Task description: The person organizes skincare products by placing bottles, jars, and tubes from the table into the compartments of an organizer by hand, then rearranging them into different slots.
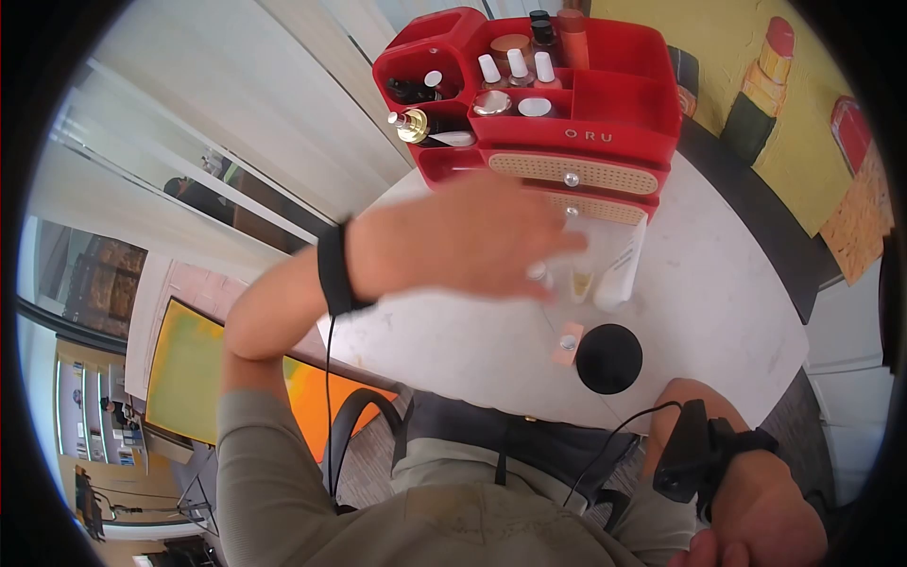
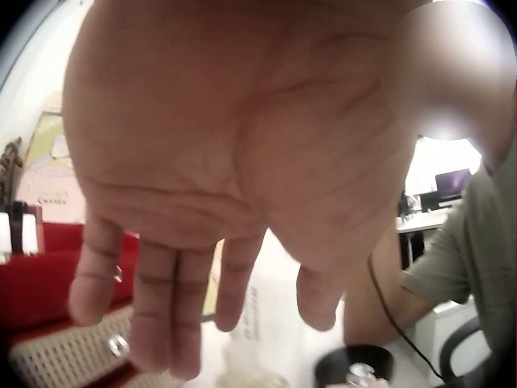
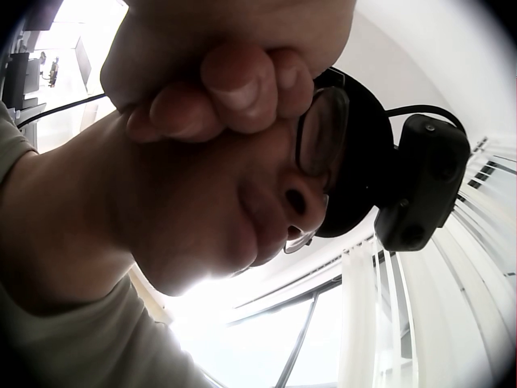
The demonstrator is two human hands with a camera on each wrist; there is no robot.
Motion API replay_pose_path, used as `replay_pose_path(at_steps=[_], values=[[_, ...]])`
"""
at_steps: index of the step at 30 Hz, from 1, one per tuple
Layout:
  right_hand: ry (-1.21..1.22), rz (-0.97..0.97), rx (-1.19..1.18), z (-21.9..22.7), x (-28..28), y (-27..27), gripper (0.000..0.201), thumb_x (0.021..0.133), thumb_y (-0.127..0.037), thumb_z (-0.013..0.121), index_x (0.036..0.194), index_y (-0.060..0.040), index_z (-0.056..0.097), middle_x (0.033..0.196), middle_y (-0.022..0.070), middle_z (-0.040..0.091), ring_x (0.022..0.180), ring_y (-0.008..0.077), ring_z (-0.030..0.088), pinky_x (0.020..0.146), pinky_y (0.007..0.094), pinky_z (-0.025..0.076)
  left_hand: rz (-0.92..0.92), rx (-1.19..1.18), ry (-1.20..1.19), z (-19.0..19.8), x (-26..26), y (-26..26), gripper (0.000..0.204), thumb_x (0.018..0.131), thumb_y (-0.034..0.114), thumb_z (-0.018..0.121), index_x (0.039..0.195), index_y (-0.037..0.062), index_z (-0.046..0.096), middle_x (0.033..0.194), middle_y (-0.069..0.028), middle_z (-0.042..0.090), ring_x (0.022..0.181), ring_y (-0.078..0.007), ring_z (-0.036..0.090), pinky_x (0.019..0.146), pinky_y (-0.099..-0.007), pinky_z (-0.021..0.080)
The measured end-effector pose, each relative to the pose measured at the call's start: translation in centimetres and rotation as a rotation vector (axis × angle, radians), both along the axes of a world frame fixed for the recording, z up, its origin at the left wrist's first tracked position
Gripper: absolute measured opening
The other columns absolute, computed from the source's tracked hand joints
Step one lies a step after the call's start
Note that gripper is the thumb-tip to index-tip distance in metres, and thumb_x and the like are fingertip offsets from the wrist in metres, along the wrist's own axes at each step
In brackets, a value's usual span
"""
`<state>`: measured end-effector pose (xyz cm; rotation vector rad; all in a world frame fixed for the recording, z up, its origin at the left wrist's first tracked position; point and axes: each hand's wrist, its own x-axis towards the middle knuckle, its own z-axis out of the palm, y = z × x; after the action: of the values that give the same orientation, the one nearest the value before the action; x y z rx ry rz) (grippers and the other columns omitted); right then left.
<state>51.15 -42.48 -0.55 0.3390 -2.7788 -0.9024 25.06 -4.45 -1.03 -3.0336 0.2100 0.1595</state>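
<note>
My left hand (image 1: 463, 236) is blurred and stretches over the white table, in front of a red cosmetics organizer (image 1: 624, 140). In the left wrist view its palm (image 2: 186, 145) shows bare, with straight fingers (image 2: 153, 299) pointing down and nothing held. Close by its fingertips stand a small clear bottle (image 1: 581, 283) and a white tube (image 1: 619, 274). Nearer the body lie a black round disc (image 1: 609, 359) and a small pink piece with a silver top (image 1: 568, 343). My right hand (image 1: 770, 529) is raised beside the face, its fingers (image 3: 234, 89) curled in with nothing visible in them.
The organizer carries white-capped nail polish bottles (image 1: 518, 66), a gold-necked bottle (image 1: 408, 126) and two woven-front drawers (image 1: 605, 177) with clear knobs. White blinds (image 1: 255, 94) hang on the left. A yellow lipstick picture (image 1: 770, 85) stands at the right. A black cable (image 1: 614, 439) runs from the right wrist.
</note>
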Motion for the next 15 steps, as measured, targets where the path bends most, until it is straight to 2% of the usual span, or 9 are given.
replay_pose_path(at_steps=[1, 2, 4, 5, 7, 10, 11, 13, 15], values=[[-0.023, -0.008, 0.001, 6.4, -8.8, 11.5, 0.014, 0.098, -0.009, 0.065, 0.088, 0.0011, 0.067, 0.089, 0.0083, 0.07, 0.08, 0.0084, 0.068, 0.063, 0.018, 0.052, -0.048, 0.054, -0.025, -1.9, -1.5, -0.6, 0.046, 0.089, 0.036, 0.076, 0.127, 0.0143, 0.061, 0.099, -0.004, 0.063, 0.095, -0.0222, 0.066, 0.075, -0.0364, 0.051], [-0.022, -0.009, 0.001, 6.4, -8.9, 11.6, 0.014, 0.098, -0.009, 0.065, 0.088, 0.0011, 0.067, 0.089, 0.0083, 0.07, 0.08, 0.0084, 0.068, 0.063, 0.018, 0.052, -0.048, 0.055, -0.024, -2.9, -2.0, -0.9, 0.046, 0.089, 0.036, 0.076, 0.127, 0.0143, 0.061, 0.099, -0.004, 0.063, 0.095, -0.0222, 0.066, 0.075, -0.0364, 0.051], [0.021, 0.015, -0.026, 6.4, -9.2, 11.9, 0.018, 0.099, -0.01, 0.063, 0.084, -0.0004, 0.067, 0.085, 0.0076, 0.07, 0.076, 0.0079, 0.067, 0.06, 0.0177, 0.051, 0.043, 0.231, 0.049, -4.6, -2.6, -1.4, 0.037, 0.091, 0.031, 0.072, 0.122, 0.0144, 0.06, 0.098, -0.0032, 0.061, 0.095, -0.0194, 0.065, 0.071, -0.0336, 0.049], [0.042, 0.029, -0.042, 6.3, -9.4, 12.1, 0.02, 0.099, -0.01, 0.063, 0.082, -0.0011, 0.067, 0.083, 0.0072, 0.069, 0.074, 0.0076, 0.066, 0.059, 0.0175, 0.05, 0.057, 0.168, 0.003, -5.2, -2.5, -0.8, 0.029, 0.092, 0.025, 0.07, 0.116, 0.0125, 0.06, 0.096, -0.0042, 0.06, 0.094, -0.0215, 0.065, 0.071, -0.0352, 0.051], [0.084, 0.057, -0.074, 6.2, -9.9, 12.3, 0.023, 0.099, -0.012, 0.061, 0.078, -0.0026, 0.067, 0.079, 0.0065, 0.069, 0.071, 0.0071, 0.066, 0.056, 0.0172, 0.049, 0.033, 0.111, -0.019, -6.4, -2.0, 1.0, 0.028, 0.091, 0.023, 0.07, 0.115, 0.0119, 0.06, 0.096, -0.0051, 0.06, 0.093, -0.0227, 0.066, 0.072, -0.0368, 0.052], [0.141, 0.079, -0.112, 5.8, -10.3, 12.5, 0.03, 0.1, -0.013, 0.059, 0.073, -0.0047, 0.066, 0.073, 0.0055, 0.068, 0.065, 0.0063, 0.065, 0.052, 0.0168, 0.047, 0.009, 0.001, 0.047, -4.5, -0.9, 2.3, 0.026, 0.09, 0.015, 0.071, 0.114, 0.0107, 0.063, 0.101, -0.0079, 0.063, 0.094, -0.0267, 0.067, 0.075, -0.0404, 0.055], [0.137, 0.07, -0.108, 5.0, -10.7, 12.8, 0.03, 0.1, -0.013, 0.059, 0.073, -0.0047, 0.066, 0.073, 0.0055, 0.068, 0.065, 0.0063, 0.065, 0.052, 0.0168, 0.047, 0.0, -0.089, -0.04, -3.2, -0.9, 2.9, 0.024, 0.09, 0.012, 0.071, 0.113, 0.0108, 0.065, 0.102, -0.0084, 0.065, 0.093, -0.0271, 0.068, 0.076, -0.04, 0.055], [0.744, 0.055, 0.009, 2.5, -11.9, 13.6, 0.038, 0.095, -0.015, 0.058, 0.057, -0.0094, 0.059, 0.054, 0.0011, 0.059, 0.046, 0.0064, 0.056, 0.042, 0.019, 0.038, 0.064, -0.214, -0.182, 0.0, -0.3, 3.8, 0.022, 0.09, 0.009, 0.072, 0.111, 0.0109, 0.068, 0.102, -0.0091, 0.069, 0.093, -0.0277, 0.069, 0.076, -0.0389, 0.056], [0.808, 0.148, 0.027, 1.9, -12.7, 14.8, 0.039, 0.092, -0.015, 0.059, 0.053, -0.011, 0.055, 0.048, -0.0004, 0.054, 0.042, 0.0069, 0.051, 0.04, 0.0198, 0.035, 0.142, -0.244, -0.328, 4.1, 1.1, 4.5, 0.018, 0.09, 0.01, 0.072, 0.108, 0.0103, 0.069, 0.098, -0.0099, 0.07, 0.089, -0.0276, 0.069, 0.076, -0.038, 0.056]])
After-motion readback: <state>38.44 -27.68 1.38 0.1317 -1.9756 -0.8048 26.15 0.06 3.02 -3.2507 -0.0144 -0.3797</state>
